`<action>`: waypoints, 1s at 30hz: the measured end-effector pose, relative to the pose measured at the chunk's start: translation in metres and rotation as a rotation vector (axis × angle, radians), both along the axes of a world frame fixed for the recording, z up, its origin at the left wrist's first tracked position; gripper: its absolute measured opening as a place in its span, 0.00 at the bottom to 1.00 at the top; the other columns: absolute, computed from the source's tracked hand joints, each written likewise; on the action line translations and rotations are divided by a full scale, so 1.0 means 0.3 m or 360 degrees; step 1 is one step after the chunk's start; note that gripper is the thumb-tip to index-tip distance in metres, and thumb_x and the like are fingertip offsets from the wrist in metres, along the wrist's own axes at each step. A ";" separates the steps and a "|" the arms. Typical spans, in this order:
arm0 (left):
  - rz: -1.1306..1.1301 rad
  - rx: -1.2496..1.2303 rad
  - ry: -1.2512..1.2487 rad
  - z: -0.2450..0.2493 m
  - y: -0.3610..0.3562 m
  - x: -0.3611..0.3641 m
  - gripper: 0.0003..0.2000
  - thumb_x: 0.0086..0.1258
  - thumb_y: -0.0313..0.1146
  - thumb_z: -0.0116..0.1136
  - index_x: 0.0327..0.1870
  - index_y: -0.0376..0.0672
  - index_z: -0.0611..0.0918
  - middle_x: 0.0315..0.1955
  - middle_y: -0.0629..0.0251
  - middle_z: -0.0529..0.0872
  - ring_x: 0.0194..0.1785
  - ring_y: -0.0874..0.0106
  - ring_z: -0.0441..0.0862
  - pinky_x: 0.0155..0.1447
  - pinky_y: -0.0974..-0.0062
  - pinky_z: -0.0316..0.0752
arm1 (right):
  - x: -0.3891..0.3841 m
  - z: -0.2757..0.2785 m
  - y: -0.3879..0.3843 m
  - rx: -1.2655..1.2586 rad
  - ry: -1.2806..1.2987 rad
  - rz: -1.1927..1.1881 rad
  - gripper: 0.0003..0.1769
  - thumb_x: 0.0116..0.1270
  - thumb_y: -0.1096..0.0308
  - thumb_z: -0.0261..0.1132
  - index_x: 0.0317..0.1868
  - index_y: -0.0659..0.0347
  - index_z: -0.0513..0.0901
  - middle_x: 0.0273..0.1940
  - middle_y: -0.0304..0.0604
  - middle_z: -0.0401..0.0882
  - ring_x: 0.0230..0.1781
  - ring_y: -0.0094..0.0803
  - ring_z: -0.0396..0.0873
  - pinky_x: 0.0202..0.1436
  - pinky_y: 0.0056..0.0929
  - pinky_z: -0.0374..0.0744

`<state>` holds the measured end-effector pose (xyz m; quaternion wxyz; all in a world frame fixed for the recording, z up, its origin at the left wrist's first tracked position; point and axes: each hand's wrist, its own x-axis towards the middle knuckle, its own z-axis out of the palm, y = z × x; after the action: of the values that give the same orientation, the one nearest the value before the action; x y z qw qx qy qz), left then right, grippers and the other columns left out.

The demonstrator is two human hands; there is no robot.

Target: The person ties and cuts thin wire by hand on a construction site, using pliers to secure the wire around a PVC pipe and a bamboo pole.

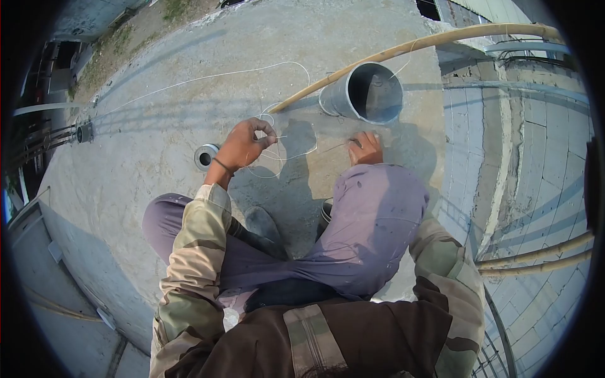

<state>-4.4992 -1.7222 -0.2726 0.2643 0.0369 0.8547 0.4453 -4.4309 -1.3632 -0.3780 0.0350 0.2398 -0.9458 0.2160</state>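
Observation:
My left hand is raised over the concrete floor, thumb and fingers pinching a thin white string whose short end sticks out to the right. Loose loops of the string hang and lie around this hand. Beside my left wrist stands a small round spool with a dark hole. My right hand is in front of my right knee, its fingers curled together. A thin dark strand stretches left from these fingertips; I cannot tell what it is. Just beyond my right hand a grey bucket lies tipped with its mouth toward me.
A long bamboo pole runs from near my left hand past the bucket to the upper right. String trails across the concrete floor to a small dark can at far left. A grey block wall stands at right, with bamboo poles against it.

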 end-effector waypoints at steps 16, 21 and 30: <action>0.0672 0.0851 0.0193 0.282 -0.157 -0.052 0.06 0.81 0.30 0.61 0.45 0.36 0.85 0.40 0.59 0.91 0.46 0.69 0.89 0.55 0.70 0.83 | -0.189 0.053 -0.242 -0.0409 -0.1084 0.0475 0.04 0.71 0.73 0.64 0.42 0.64 0.80 0.43 0.47 0.83 0.49 0.44 0.81 0.56 0.44 0.78; 0.0162 0.0661 -0.0128 0.190 -0.071 -0.034 0.08 0.81 0.30 0.59 0.43 0.33 0.84 0.40 0.60 0.92 0.47 0.72 0.90 0.54 0.73 0.83 | -0.319 0.439 -0.244 -0.0795 -0.1999 0.0511 0.08 0.76 0.67 0.64 0.44 0.63 0.79 0.40 0.43 0.87 0.43 0.31 0.84 0.52 0.34 0.81; -0.0101 0.1411 -0.1268 0.186 0.040 0.012 0.11 0.86 0.40 0.52 0.47 0.41 0.77 0.41 0.49 0.91 0.38 0.70 0.90 0.43 0.78 0.82 | -0.308 0.872 -0.322 -0.0311 -0.1759 0.0406 0.05 0.75 0.72 0.64 0.43 0.65 0.79 0.34 0.42 0.85 0.32 0.26 0.84 0.39 0.28 0.82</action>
<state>-4.4957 -1.7101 -0.2169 0.5371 -0.0008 0.4209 0.7310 -4.5234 -1.4598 -0.1164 -0.4688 0.1991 -0.7629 0.3982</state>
